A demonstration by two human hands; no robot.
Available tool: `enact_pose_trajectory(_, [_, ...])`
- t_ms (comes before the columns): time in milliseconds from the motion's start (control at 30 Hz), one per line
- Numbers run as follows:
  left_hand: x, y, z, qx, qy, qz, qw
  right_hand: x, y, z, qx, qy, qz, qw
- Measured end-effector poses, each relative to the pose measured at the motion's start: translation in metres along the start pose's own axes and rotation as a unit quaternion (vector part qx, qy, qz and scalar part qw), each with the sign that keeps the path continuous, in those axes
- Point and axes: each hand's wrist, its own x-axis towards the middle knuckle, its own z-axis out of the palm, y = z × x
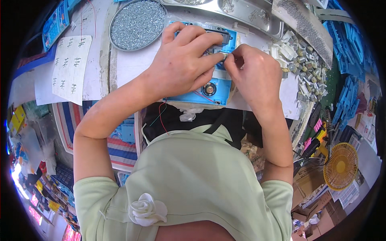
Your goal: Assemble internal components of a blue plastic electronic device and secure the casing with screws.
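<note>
A blue plastic casing [193, 98] lies on the worktable in front of me. It carries a small round speaker [209, 89], thin red wires and a dark compartment near its far edge. My left hand [183, 58] is bent over the casing, fingers curled and pressed on it. Its index fingertip meets a small whitish part [225, 55] at the casing's right side. On that same part, my right hand [254, 70] closes its thumb and index finger in a pinch. The fingers hide much of the part and of the casing's middle.
Beyond my left hand stands a round tray [112, 34] full of small screws. A metal tray [237, 19] lies at the back. Small white-and-metal parts [311, 70] are heaped at right, near blue plastic pieces [346, 98]. A marked paper sheet [71, 72] lies left, a yellow fan [341, 166] lower right.
</note>
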Motion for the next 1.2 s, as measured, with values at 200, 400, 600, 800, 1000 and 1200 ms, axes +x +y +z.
enact_pose_trajectory(200, [-0.002,0.0,0.0,0.011,-0.01,-0.003,1.0,0.006,0.009,-0.002,0.103,-0.075,0.1,0.987])
enact_pose_trajectory(400, [-0.002,-0.006,0.006,-0.041,-0.016,0.004,0.999,0.013,-0.017,-0.011,-0.13,-0.071,-0.055,0.987])
enact_pose_trajectory(600, [0.0,0.0,-0.002,-0.054,-0.037,-0.021,0.998,0.015,0.024,-0.009,0.22,-0.161,0.149,0.951])
enact_pose_trajectory(800, [0.005,0.013,-0.001,-0.033,-0.045,-0.059,0.997,-0.003,0.018,0.006,0.294,-0.09,0.206,0.929])
enact_pose_trajectory(1000, [0.022,0.0,-0.005,-0.065,-0.055,-0.078,0.993,0.008,0.071,-0.027,0.379,-0.061,0.122,0.915])
enact_pose_trajectory(1200, [0.038,-0.013,-0.006,-0.084,-0.068,-0.039,0.993,0.116,0.292,-0.183,-0.042,0.354,0.13,0.925])
